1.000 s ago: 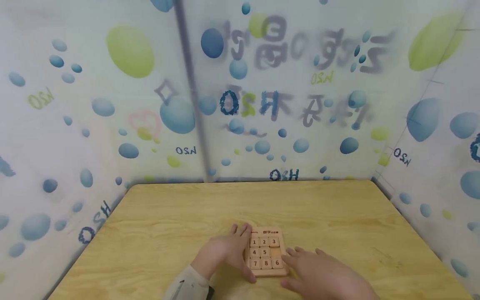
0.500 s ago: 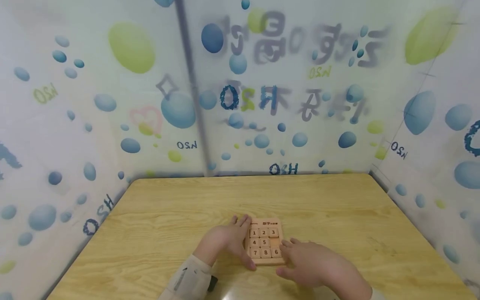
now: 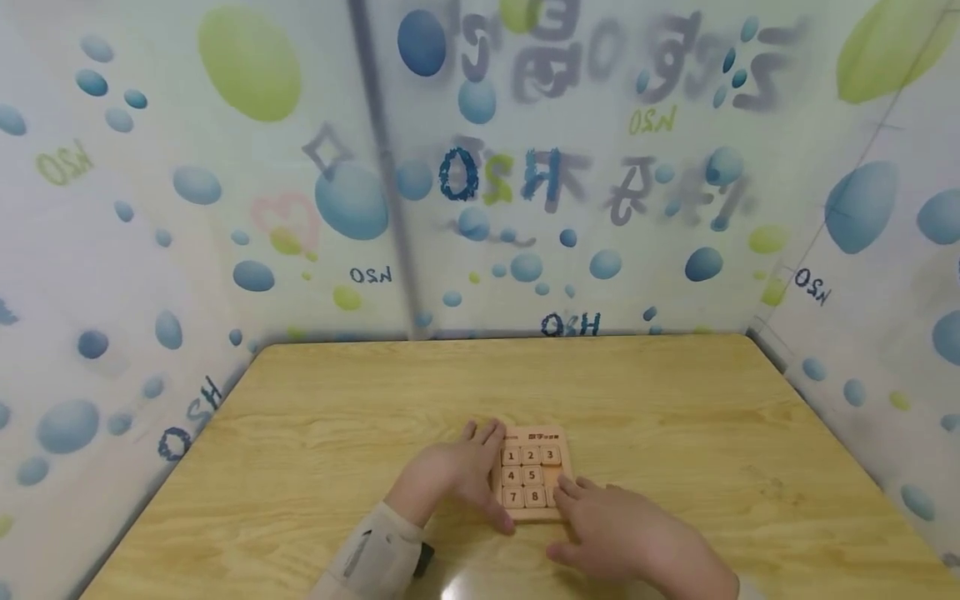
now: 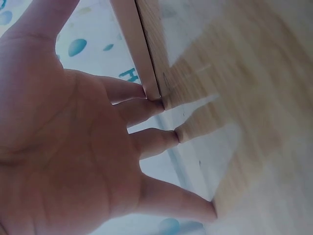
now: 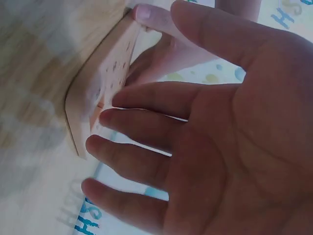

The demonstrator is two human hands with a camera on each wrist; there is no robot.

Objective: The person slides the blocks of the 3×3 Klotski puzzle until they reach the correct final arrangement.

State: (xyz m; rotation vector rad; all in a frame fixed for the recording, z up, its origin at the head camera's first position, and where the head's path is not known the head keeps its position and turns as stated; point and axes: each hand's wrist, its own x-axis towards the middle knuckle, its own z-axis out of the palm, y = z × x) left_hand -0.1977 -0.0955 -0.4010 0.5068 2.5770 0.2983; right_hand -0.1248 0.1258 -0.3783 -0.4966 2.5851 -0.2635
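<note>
A wooden sliding number puzzle lies flat on the table. Tiles 1 to 3 fill its top row, 4 and 5 the middle, 7 and 8 the bottom. An open slot sits right of the 5; below it, fingers mostly cover the bottom-right tile. My left hand rests along the puzzle's left edge, thumb at the near-left corner; in the left wrist view its spread fingers touch the board's side and the tabletop. Over the lower right tile reach the fairly straight fingertips of my right hand, palm visible in the right wrist view.
The pale wooden table extends on all sides of the puzzle. Behind it stands a whitish wall sheet with blue and green bubbles and mirrored lettering. Similar sheets rise at the left and right.
My right hand has shifted left, its fingertips going from the puzzle's right edge to over the 6 tile. The left hand stays at the left edge. The head view has tilted slightly.
</note>
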